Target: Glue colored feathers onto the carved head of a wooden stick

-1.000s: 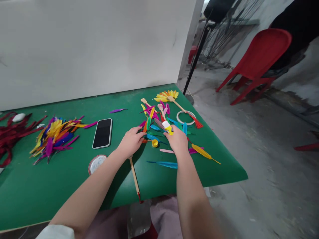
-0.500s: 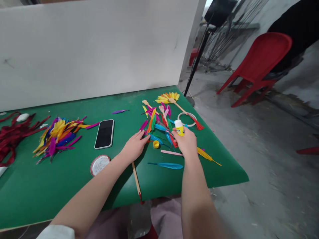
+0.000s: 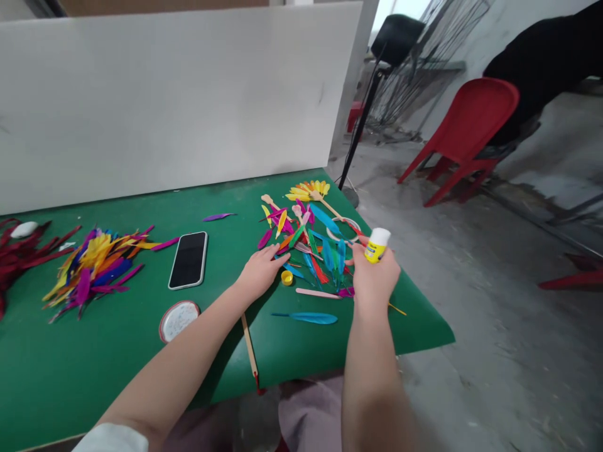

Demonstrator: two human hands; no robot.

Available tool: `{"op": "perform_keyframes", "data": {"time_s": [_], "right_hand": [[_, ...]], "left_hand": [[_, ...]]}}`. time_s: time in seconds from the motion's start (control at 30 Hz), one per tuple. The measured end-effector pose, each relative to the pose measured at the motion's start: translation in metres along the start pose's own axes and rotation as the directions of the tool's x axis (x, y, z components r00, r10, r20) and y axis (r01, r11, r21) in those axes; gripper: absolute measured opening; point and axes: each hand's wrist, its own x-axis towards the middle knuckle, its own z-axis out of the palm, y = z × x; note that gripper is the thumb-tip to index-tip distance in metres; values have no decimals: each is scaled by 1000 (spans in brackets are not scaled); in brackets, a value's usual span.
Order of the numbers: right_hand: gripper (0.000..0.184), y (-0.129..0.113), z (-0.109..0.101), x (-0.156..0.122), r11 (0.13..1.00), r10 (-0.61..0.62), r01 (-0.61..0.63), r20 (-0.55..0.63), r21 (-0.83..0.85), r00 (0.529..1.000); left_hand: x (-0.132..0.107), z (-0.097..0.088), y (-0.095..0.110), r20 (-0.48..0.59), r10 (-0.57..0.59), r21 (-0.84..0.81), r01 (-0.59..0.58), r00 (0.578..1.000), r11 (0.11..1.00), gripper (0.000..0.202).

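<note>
A glue stick, yellow with a white end, is gripped in my right hand over the right side of the feathers. The tips of its fingers are partly hidden behind the feathers. My left hand lies palm down with fingers stretched toward an orange feather. From under this hand a wooden stick with a red tassel runs toward the table's front edge. Beside the left fingertips stands a small yellow cap. Loose blue feathers lie between my hands, and one blue feather lies apart in front.
On the green table are a phone, a round white lid, a multicoloured feather pile and dark red strips. A yellow feather fan lies at the back. Right of the table stands a red chair.
My right hand has moved right with the glue stick, and the feathers near it have shifted, a blue one now lying farther back. The left hand stays by the orange feather. The view has turned slightly.
</note>
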Motion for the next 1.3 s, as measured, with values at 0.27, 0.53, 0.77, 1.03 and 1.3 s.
{"op": "perform_keyframes", "data": {"time_s": [0.27,0.53,0.77,1.03,1.3], "right_hand": [[32,-14,-1,-9,877,52,-104,121,470,991],[26,-36,6,-38,895,-18,-148,366,421,930],[20,-47,34,-90,942,-73,-126,557,311,827],[25,-49,41,-117,979,-147,27,613,202,777],[30,-54,41,-129,965,-214,20,742,261,635]], "left_hand": [[12,-7,-5,-83,-132,-115,122,988,986,35],[-34,-76,15,-115,-454,-859,142,884,493,33],[-72,-82,27,39,-698,-999,9,715,-47,28],[-92,-97,-4,170,-751,-937,-130,639,-323,25],[-114,-120,-3,44,-769,-940,-234,638,-248,23]]}}
